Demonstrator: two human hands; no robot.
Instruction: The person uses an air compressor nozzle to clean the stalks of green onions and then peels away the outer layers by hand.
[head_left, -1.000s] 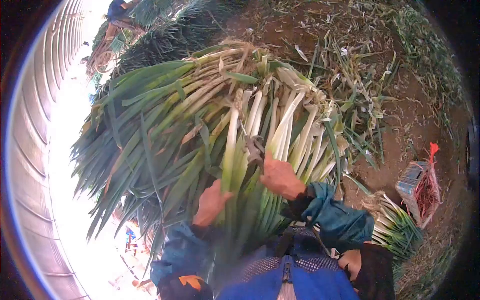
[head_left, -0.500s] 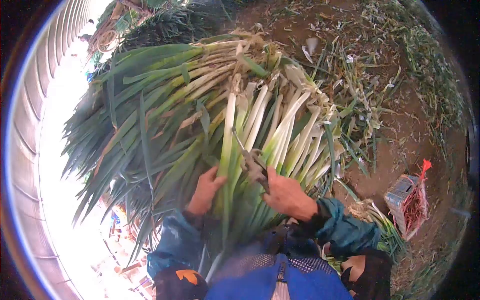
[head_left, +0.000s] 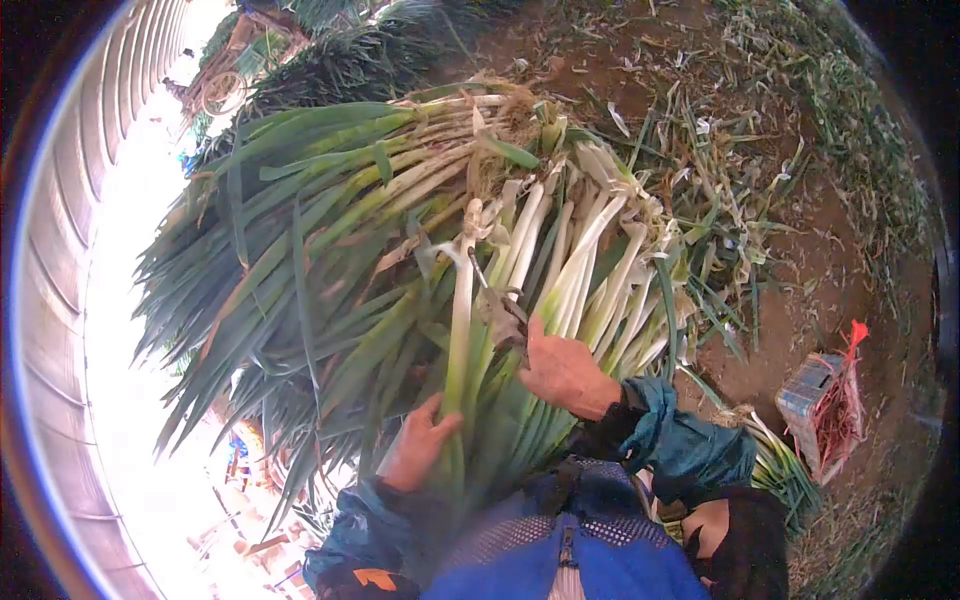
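Observation:
My left hand (head_left: pixel 420 446) is closed round the green part of a leek (head_left: pixel 460 310), whose white stem points away from me. In my right hand (head_left: pixel 568 374) is a small knife (head_left: pixel 502 312) with a ragged, wrapped-looking handle. Its thin blade lies against the leek's white stem, just below the root end. A blurred, pale strip of leek skin (head_left: pixel 436 260) hangs off the stem's left side. To the right, beyond the knife, lies a row of leeks (head_left: pixel 590 265) with clean white stems. A large pile of leeks (head_left: pixel 290 240) with roots and dark leaves spreads to the left.
Leaf scraps (head_left: pixel 720 170) litter the brown soil (head_left: pixel 790 260) on the right. A box of reddish ties (head_left: pixel 828 408) stands there beside a small bundle of leeks (head_left: pixel 775 455). More leeks (head_left: pixel 370 50) are heaped at the back. A ribbed wall (head_left: pixel 55 260) curves along the left.
My left hand has drawn the leek down toward my body. Its root end has come closer to the knife, and a pale strip now shows beside the stem. My right hand has risen slightly.

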